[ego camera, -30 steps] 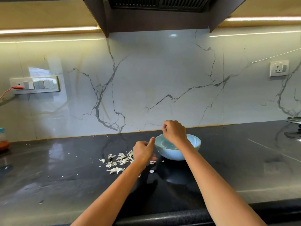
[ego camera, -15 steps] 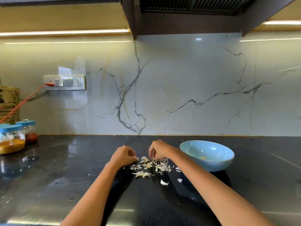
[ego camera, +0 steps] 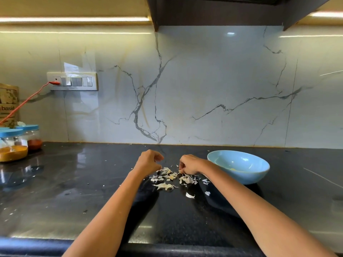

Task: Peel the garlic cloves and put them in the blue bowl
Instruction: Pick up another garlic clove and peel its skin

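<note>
A light blue bowl (ego camera: 239, 166) stands on the black counter, right of centre, with a pale peeled clove (ego camera: 232, 169) lying inside it. A scatter of white garlic skins (ego camera: 171, 178) lies between my hands, left of the bowl. My right hand (ego camera: 189, 164) rests at the pile's right edge, fingertips pinched on a small garlic piece. My left hand (ego camera: 149, 161) hovers at the pile's left edge with fingers curled loosely; whether it holds anything is hidden.
Two blue-lidded spice jars (ego camera: 14, 145) stand at the far left, by a brown paper bag (ego camera: 8, 104). An orange cable (ego camera: 26, 101) runs to the wall switch plate (ego camera: 72, 81). A dark hood (ego camera: 222, 12) hangs overhead. The counter's front edge (ego camera: 37, 245) runs along the bottom.
My right hand left the bowl and came down to the pile of skins. Both hands now sit at the pile, and the view has shifted left so the jars show.
</note>
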